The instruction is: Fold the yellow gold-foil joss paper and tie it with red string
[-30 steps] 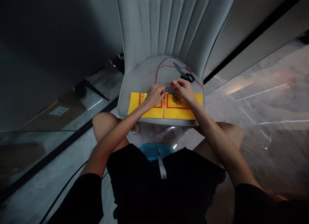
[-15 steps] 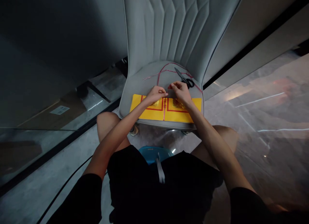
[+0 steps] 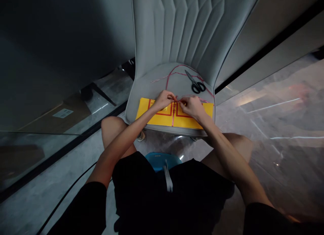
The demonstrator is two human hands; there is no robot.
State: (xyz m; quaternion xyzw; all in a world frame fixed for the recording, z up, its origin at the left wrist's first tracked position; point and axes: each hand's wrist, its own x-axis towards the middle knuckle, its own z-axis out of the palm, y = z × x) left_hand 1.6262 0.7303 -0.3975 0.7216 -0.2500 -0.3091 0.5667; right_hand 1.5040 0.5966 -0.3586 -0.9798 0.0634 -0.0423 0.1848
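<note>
Grey chair [image 3: 149, 90] mid-frame gives support; left hand [image 3: 165, 99] and right hand [image 3: 193, 106] pinch pink ribbon [image 3: 177, 100] over yellow packet [image 3: 162, 120], apparently for tension; scissors [image 3: 193, 81] lie upper-centre, within reach

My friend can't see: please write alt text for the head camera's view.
A person's left hand and right hand pinch a thin pink ribbon over a flat, red-printed yellow paper bundle on a grey padded chair; black-handled metal scissors lie beyond.

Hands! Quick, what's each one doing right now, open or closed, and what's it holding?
Left hand: closed, fingertips pinching the pink ribbon.
Right hand: closed too, pinching the ribbon above the yellow packet.
</note>
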